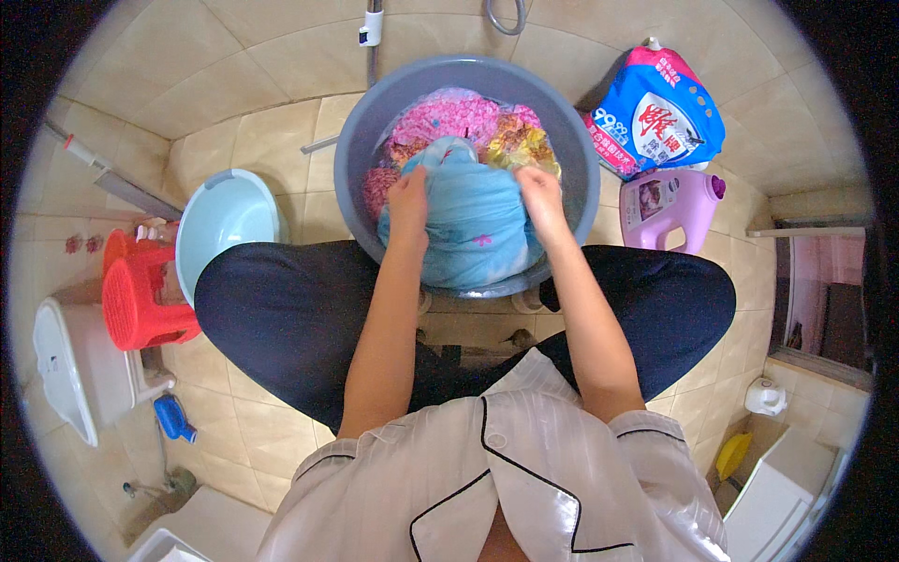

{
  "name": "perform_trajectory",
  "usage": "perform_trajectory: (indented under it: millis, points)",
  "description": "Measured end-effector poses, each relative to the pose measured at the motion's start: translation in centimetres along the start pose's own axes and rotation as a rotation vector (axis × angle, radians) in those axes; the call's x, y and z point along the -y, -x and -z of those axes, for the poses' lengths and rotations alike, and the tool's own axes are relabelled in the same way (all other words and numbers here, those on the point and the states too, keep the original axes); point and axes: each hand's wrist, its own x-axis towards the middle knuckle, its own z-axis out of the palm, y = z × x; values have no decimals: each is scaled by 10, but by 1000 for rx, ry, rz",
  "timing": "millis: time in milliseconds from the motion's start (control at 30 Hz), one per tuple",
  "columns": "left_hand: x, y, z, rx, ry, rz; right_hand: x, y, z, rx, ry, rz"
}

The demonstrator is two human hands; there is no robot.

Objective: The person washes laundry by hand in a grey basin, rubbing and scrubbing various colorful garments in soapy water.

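A large grey plastic basin (353, 165) stands on the tiled floor between my knees. Wet blue cloth with small pink motifs (474, 225) lies in its near part, rising against the near rim. My left hand (407, 204) grips the cloth's left edge, fingers curled in. On the opposite edge, my right hand (539, 199) is closed on the same cloth, its fingertips partly hidden. Behind it, pink patterned fabric (446, 116) and yellow-and-brown fabric (518, 144) lie bunched in the basin, with some water around them.
At the left are a light-blue basin (228, 225), red plastic stools (137, 302) and a blue brush or bottle (173, 419). A blue detergent bag (660, 116) and a purple plastic jug (664, 207) stand right of the grey basin. A tiled wall rises behind.
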Motion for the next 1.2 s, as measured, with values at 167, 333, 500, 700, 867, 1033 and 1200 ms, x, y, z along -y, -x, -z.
perform_trajectory:
  millis: [167, 333, 500, 700, 867, 1033, 1200]
  points:
    - [-35, -3, 44, -138, -1031, -295, 14, 40, 1, 680, 713, 115]
    - [-21, -9, -10, -5, -1185, -894, -7, -11, 33, 347, 592, 17]
    - [30, -11, -78, 106, -1136, -985, -29, -22, 29, 380, 681, 11]
    - [11, -21, -63, 113, -1414, -599, 5, -2, -29, 401, 286, 126]
    - [-78, 18, -55, 144, -571, -910, 41, 4, -27, 509, 185, 200]
    - [-118, 36, -42, 244, -12, -449, -4, 5, -22, 461, 384, 144]
    - [-54, -21, 28, -9, -66, -391, 34, 13, -52, 230, -399, 6]
